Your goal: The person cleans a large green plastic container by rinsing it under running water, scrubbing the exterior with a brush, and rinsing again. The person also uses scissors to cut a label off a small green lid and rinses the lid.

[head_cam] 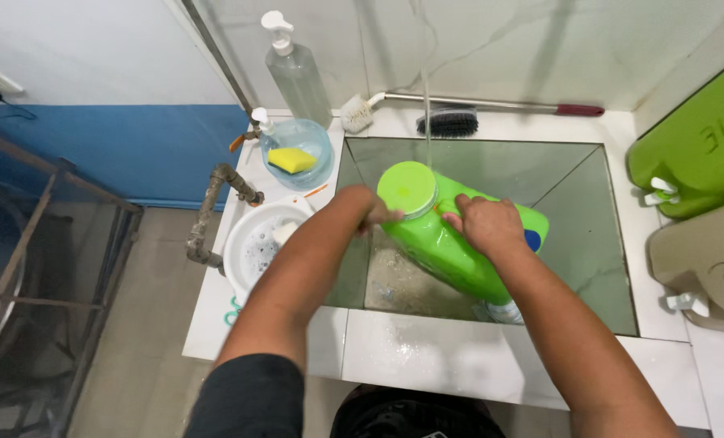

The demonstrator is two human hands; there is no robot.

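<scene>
Both hands on a bright green jug (451,243), held tilted over a deep tiled sink (573,243), its round green cap (408,188) facing up toward the camera. Left hand (370,209) is closed w/ fingers at the cap's rim, just under its left edge; right hand (484,223) is wrapped around the jug's upper side nr the handle, gripping it. A blue patch of label shows on the jug's right side. A thin stream of water (425,97) drops from above and lands by the cap. Sink bottom looks wet and gritty under the jug; a small white object sits below the jug's lower end, can't tell what it is. On the left ledge: a white bowl (252,243) w/ suds, beside a rusty pipe (208,211); behind it a clear blue tub (301,154) holding a yellow sponge (290,160), and a tall clear pump bottle (297,73) against the wall. Along the back ledge lie a white brush (358,112) on a long metal handle w/ a red tip and a black brush (448,123), close together. At right, well apart from the hands, a big green container (695,154) w/ a white tap, and a tan container (711,259) just below it, also w/ a white tap. Wire rack (37,268) stands on the floor at far left.
</scene>
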